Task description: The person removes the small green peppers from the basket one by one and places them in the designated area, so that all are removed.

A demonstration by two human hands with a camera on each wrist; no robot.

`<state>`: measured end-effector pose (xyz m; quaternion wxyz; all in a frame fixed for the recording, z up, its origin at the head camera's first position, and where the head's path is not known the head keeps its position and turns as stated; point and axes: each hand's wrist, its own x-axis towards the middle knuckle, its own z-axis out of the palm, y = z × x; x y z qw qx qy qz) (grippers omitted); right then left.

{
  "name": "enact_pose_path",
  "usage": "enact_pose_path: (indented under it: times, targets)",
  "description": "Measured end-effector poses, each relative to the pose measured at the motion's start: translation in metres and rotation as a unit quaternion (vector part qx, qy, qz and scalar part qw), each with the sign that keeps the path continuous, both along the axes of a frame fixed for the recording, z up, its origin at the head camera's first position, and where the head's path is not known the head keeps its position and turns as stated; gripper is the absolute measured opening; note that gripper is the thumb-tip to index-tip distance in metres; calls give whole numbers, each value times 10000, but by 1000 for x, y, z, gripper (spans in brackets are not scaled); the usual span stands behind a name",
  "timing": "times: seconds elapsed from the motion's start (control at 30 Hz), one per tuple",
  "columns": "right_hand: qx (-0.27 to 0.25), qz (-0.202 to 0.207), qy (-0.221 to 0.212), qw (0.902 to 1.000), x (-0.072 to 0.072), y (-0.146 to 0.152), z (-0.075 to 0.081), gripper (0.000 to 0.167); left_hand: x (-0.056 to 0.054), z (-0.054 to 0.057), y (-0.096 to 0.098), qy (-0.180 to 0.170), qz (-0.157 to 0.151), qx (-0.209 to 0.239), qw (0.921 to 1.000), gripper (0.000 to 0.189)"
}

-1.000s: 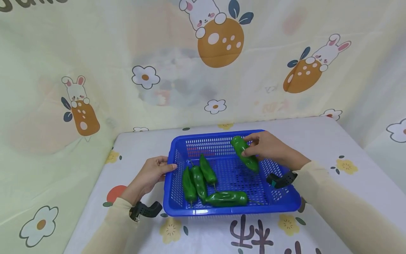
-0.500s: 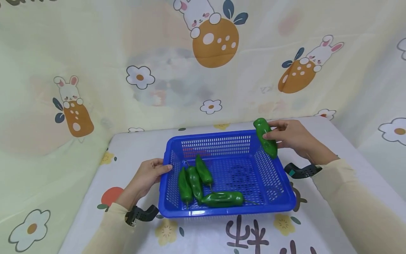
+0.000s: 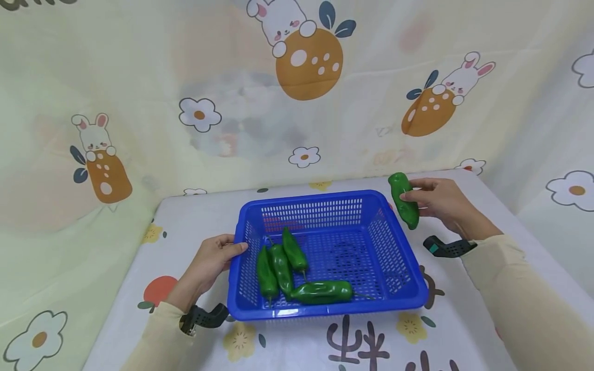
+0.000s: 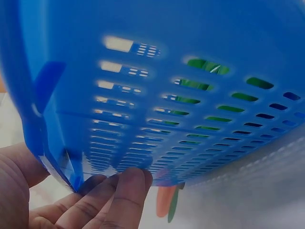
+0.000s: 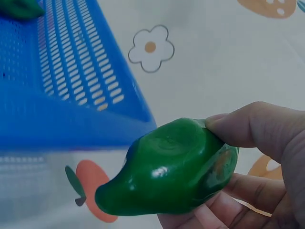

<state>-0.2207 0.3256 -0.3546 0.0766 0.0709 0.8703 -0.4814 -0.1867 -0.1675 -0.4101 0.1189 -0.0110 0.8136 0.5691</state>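
Observation:
My right hand (image 3: pixel 441 202) pinches a green pepper (image 3: pixel 404 201) between thumb and fingers, just outside the basket's right rim. In the right wrist view this pepper (image 5: pixel 171 167) is glossy and overlaps the basket's corner. My left hand (image 3: pixel 214 260) grips the left rim of the blue plastic basket (image 3: pixel 325 310), thumb on top. From the left wrist view, the fingers (image 4: pixel 128 191) curl under the rim against the slotted wall. Inside the basket, three green peppers (image 3: pixel 281 270) lie side by side at the left, and another pepper (image 3: pixel 322 292) lies along the front.
The basket stands on a table with a white printed cloth (image 3: pixel 278 350). Behind it rises a cream curtain (image 3: pixel 241 165) with rabbit and flower prints. Black wrist straps (image 3: pixel 447 247) are worn at both cuffs.
My right hand has carried the pepper from over the basket out past its right rim. The left hand keeps its grip on the rim. The head view has shifted slightly.

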Motion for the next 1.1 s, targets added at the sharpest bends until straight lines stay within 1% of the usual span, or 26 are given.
enact_pose_path:
  times: [0.27, 0.37, 0.5, 0.63, 0.9, 1.1]
  targets:
    - [0, -287, -147, 9995, -5, 11, -16, 82, 1, -1, -1, 22, -12, 26, 10000, 45]
    - [-18, -353, -204, 9992, -7, 15, -22, 80, 1, -2, -1, 10, 15, 27, 10000, 44]
    - [20, -389, -194, 9991, -10, 20, -30, 77, 0, -3, 0, -19, 36, 28, 10000, 42]
    - [63, -445, -163, 9989, -12, 23, -36, 78, -1, -5, 0, -14, 37, 60, 10000, 41]
    - [154, -561, -193, 9981, -13, 26, -47, 78, 1, -2, 0, 34, -29, 122, 9999, 43]
    - [183, -637, -319, 9973, -14, 28, -51, 78, 1, -1, -1, 55, -47, 157, 9999, 43]
